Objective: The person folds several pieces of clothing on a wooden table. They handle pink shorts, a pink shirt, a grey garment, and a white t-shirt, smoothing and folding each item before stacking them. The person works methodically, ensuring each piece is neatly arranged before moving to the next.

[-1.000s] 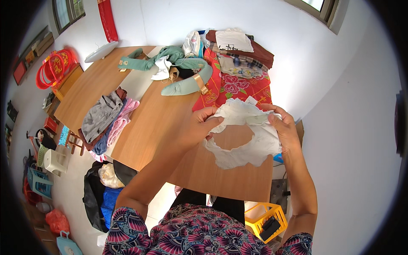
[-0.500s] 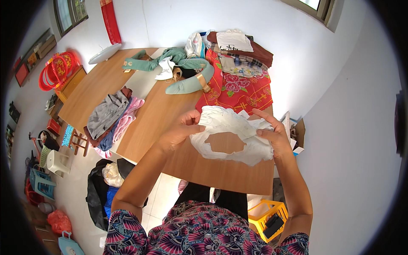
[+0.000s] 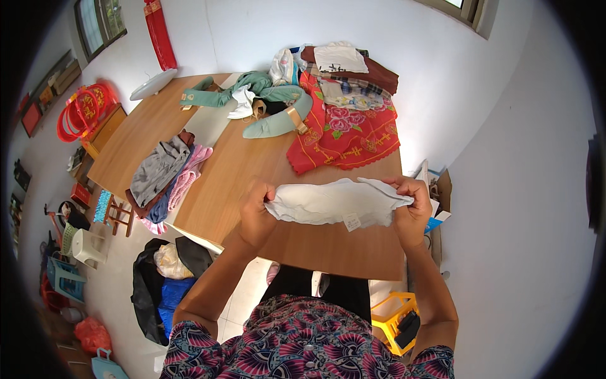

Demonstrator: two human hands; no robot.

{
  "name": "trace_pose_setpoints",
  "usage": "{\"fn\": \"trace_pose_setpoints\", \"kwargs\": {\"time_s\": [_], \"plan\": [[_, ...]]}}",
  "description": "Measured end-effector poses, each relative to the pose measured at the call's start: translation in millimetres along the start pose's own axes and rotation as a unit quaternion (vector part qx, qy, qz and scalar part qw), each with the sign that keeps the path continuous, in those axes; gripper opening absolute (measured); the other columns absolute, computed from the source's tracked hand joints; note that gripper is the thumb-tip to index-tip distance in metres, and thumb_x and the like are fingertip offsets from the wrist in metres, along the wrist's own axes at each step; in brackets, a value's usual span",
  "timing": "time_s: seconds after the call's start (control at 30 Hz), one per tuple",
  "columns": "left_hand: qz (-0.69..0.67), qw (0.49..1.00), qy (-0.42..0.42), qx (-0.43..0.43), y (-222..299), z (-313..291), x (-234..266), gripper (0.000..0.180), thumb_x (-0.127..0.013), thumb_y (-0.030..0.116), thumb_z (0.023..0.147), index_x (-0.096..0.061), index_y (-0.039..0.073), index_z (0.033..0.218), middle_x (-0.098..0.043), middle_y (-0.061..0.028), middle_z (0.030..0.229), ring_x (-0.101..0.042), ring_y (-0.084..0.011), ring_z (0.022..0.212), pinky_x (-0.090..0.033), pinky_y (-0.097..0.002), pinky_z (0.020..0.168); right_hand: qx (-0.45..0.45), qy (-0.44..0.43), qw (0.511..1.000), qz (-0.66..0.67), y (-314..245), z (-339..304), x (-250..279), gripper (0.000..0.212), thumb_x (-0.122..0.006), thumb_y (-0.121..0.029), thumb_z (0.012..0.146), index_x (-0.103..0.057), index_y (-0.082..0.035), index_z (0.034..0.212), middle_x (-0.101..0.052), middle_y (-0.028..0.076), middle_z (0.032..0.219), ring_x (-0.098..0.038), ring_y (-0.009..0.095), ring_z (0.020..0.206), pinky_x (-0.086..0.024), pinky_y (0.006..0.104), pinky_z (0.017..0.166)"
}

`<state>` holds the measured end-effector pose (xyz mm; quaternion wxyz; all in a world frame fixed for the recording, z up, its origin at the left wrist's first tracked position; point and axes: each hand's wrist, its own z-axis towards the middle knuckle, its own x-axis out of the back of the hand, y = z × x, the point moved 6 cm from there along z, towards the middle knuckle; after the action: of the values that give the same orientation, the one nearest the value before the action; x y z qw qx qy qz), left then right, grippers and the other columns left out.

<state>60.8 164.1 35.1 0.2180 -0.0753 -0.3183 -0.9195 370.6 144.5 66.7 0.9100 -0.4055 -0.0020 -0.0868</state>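
Observation:
A small white garment (image 3: 328,201) is stretched sideways in the air above the near part of the wooden table. My left hand (image 3: 257,211) is closed on its left end, and my right hand (image 3: 411,205) grips the other end. A small care tag (image 3: 351,221) hangs from its lower edge. The cloth lies folded over on itself, so its exact kind does not show. Just beyond it, a red floral cloth (image 3: 350,142) covers part of the table (image 3: 315,246).
Folded clothes (image 3: 360,72) are piled at the back of the red cloth. Left of them lies a green padded carrier (image 3: 271,120). Another clothes stack (image 3: 161,174) sits on the table's left. A black bag (image 3: 148,290) and a yellow basket (image 3: 391,322) are on the floor.
The white garment's round opening has closed up; it is now pulled into a narrow strip. Both hands have come slightly nearer to me, with fingers curled tighter. The tag now hangs downward.

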Motion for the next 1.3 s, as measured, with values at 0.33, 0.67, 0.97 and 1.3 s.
{"fn": "trace_pose_setpoints", "kwargs": {"time_s": [0.33,0.67,0.97,1.3], "plan": [[-0.228,0.958,0.086,0.152,37,5,10,0.013,-0.056,0.0,0.093,-0.053,0.003,0.105,-0.064,-0.0077,0.093,-0.061,-0.0107,0.076,-0.051,-0.022,0.061,-0.125,0.053,0.99,0.024,14,-37,-4,0.015,-0.062,0.002,0.087,-0.051,-0.004,0.094,-0.061,0.005,0.09,-0.057,0.009,0.081,-0.047,0.0248,0.072],[0.066,0.944,-0.144,0.289,-116,-35,-30,0.014,-0.07,0.013,0.084,-0.071,0.001,0.09,-0.068,-0.0127,0.07,-0.066,-0.0255,0.065,-0.052,-0.0355,0.064,-0.354,-0.116,0.925,-0.074,76,-53,-29,0.023,-0.061,-0.006,0.089,-0.065,0.003,0.111,-0.069,0.005,0.095,-0.063,0.012,0.085,-0.05,0.0279,0.076],[0.128,0.97,-0.187,0.086,-77,-14,-43,0.043,-0.075,0.006,0.076,-0.062,0.003,0.117,-0.054,-0.0208,0.133,-0.056,-0.0313,0.121,-0.052,-0.0366,0.087,-0.263,-0.026,0.962,-0.074,53,-40,-39,0.024,-0.063,-0.01,0.089,-0.066,0.003,0.109,-0.069,0.005,0.092,-0.063,0.012,0.084,-0.051,0.0277,0.075],[-0.184,0.876,-0.311,0.319,-90,-6,-82,0.022,-0.07,0.017,0.088,-0.069,0.003,0.104,-0.066,-0.0111,0.114,-0.065,-0.0218,0.099,-0.054,-0.0308,0.08,-0.441,0.004,0.858,0.262,107,-55,-30,0.03,-0.056,-0.023,0.1,-0.065,0.003,0.113,-0.07,0.01,0.103,-0.067,0.017,0.092,-0.054,0.0306,0.08]]}}
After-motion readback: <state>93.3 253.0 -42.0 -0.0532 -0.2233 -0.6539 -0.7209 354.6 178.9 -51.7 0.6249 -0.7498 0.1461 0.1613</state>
